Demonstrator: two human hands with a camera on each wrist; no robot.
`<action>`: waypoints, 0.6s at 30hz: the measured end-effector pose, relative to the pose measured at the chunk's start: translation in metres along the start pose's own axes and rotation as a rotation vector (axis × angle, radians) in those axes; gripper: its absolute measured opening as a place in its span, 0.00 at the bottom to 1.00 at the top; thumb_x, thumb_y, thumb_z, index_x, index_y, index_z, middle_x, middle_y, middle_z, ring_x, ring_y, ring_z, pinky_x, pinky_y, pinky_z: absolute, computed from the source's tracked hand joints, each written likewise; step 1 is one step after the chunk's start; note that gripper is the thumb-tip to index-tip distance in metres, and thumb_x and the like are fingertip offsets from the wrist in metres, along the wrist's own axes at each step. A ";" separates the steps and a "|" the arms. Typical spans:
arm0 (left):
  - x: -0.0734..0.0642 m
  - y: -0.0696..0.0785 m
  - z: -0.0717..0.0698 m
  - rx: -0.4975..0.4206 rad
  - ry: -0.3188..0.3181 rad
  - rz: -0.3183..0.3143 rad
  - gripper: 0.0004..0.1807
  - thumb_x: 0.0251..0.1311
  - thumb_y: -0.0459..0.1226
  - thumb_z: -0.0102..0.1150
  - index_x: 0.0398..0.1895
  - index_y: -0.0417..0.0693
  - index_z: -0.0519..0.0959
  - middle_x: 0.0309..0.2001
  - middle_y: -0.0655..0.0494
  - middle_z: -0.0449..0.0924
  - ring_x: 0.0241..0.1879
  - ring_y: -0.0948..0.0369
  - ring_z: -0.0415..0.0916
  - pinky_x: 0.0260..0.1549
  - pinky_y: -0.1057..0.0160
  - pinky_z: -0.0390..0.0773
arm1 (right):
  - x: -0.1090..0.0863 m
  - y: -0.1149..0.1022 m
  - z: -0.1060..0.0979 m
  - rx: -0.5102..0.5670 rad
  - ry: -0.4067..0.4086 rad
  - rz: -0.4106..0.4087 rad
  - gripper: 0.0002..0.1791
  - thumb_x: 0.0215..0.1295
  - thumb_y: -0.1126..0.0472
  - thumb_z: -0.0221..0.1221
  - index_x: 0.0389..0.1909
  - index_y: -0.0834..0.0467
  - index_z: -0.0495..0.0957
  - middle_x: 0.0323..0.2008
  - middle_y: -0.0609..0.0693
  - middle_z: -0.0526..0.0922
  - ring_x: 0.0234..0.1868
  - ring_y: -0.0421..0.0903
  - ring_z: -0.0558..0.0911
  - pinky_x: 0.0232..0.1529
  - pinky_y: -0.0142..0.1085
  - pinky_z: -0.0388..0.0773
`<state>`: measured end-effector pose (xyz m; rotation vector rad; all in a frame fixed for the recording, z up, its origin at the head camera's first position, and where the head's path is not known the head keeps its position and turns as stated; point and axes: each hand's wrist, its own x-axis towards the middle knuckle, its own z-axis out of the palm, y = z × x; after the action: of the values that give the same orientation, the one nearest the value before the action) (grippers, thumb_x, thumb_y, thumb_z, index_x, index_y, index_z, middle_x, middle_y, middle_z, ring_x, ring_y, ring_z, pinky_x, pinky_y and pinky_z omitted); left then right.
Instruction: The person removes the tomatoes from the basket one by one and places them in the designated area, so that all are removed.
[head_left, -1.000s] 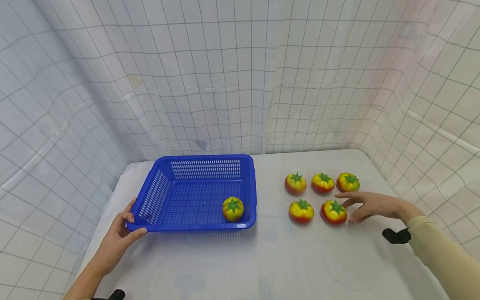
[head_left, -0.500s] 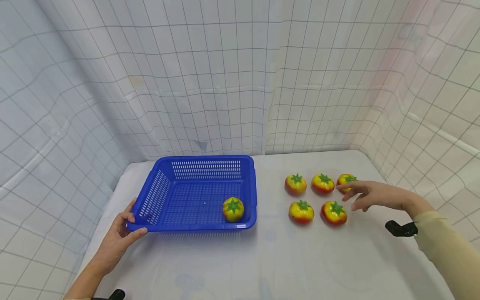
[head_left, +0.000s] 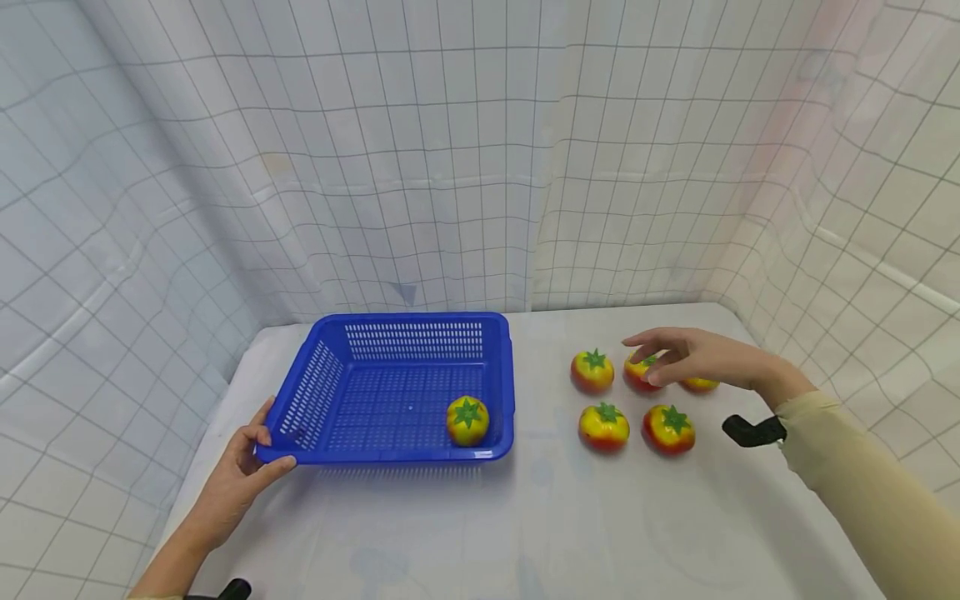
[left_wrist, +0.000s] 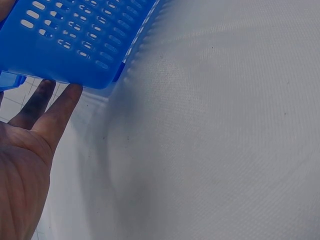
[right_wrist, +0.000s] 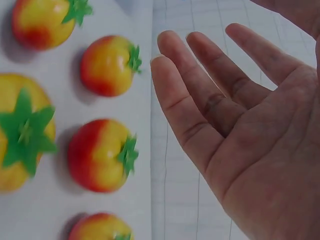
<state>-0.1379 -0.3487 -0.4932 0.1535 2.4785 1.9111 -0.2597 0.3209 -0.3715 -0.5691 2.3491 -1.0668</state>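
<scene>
In the head view my left hand [head_left: 234, 475] holds the front left corner of a blue slotted plastic basket [head_left: 382, 456], thumb at the front rim and fingers at the side. The left wrist view shows fingertips against the basket wall [left_wrist: 65, 55]. One yellow tomato [head_left: 467, 421] with a green star-shaped top sits inside, at the front right. My right hand [head_left: 701, 357] hovers with relaxed fingers over the back row of red-yellow tomatoes, partly covering the middle tomato [head_left: 637, 372] and the right one [head_left: 700, 385]. In the right wrist view nothing is between its fingers.
Left in the back row is another tomato [head_left: 592, 372]. Nearer stand two more, a left tomato [head_left: 603, 427] and a right tomato [head_left: 669, 430]. A white cloth [head_left: 420, 533] covers the table, and a gridded white curtain [head_left: 450, 167] encloses the back and sides.
My right hand has lifted away from the front right tomato and moved back and left over the back row. The left hand and basket stay in place.
</scene>
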 end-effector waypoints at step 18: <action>0.000 0.001 0.001 -0.001 -0.002 0.014 0.18 0.71 0.29 0.59 0.51 0.48 0.59 0.84 0.60 0.33 0.71 0.24 0.42 0.50 0.78 0.74 | 0.076 -0.067 0.037 0.011 -0.131 -0.078 0.28 0.67 0.46 0.65 0.67 0.33 0.72 0.62 0.42 0.78 0.60 0.45 0.80 0.65 0.52 0.72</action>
<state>-0.1373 -0.3474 -0.4929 0.1734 2.4820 1.9168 -0.2867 0.2170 -0.3604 -0.7094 2.2228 -1.0431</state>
